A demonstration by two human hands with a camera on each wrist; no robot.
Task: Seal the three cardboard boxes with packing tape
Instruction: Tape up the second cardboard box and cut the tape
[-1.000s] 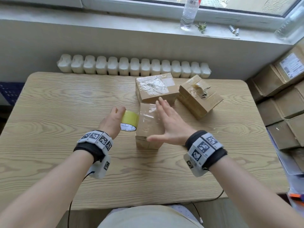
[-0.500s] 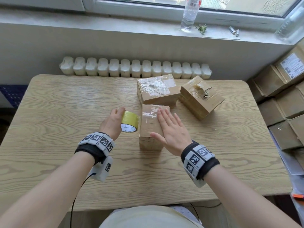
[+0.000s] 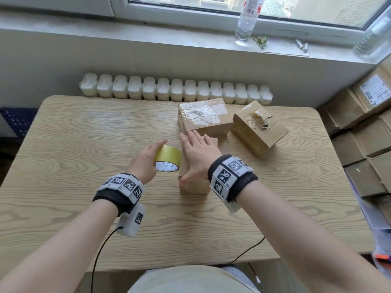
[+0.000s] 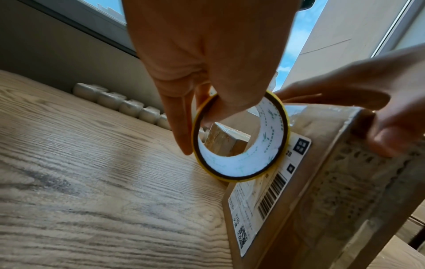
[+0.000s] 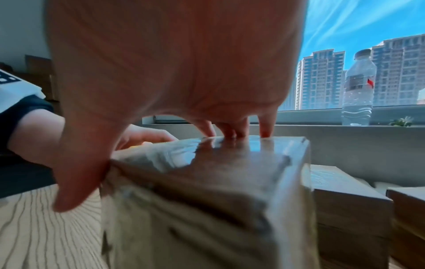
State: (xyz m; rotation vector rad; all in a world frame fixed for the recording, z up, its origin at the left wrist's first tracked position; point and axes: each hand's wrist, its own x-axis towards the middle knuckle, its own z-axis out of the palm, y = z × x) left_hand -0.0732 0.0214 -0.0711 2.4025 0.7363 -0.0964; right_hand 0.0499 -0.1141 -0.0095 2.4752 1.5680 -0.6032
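The small cardboard box stands nearest me, glossy clear tape on its top and a shipping label on its left side. My right hand lies flat on that top, fingers straight, thumb down at the near left corner. Just left of the box, my left hand grips the yellow tape roll against the box's side, thumb through the white core. Two more taped boxes sit behind: one touching the near box, the other to the right with torn tape on top.
The wooden table has bare room on the left and in front. A white radiator runs behind it. A water bottle stands on the windowsill. Stacked cardboard boxes crowd the right edge.
My right hand went from raised beside the box to lying flat on its top, then slid left and forward over it. The left hand kept hold of the roll.
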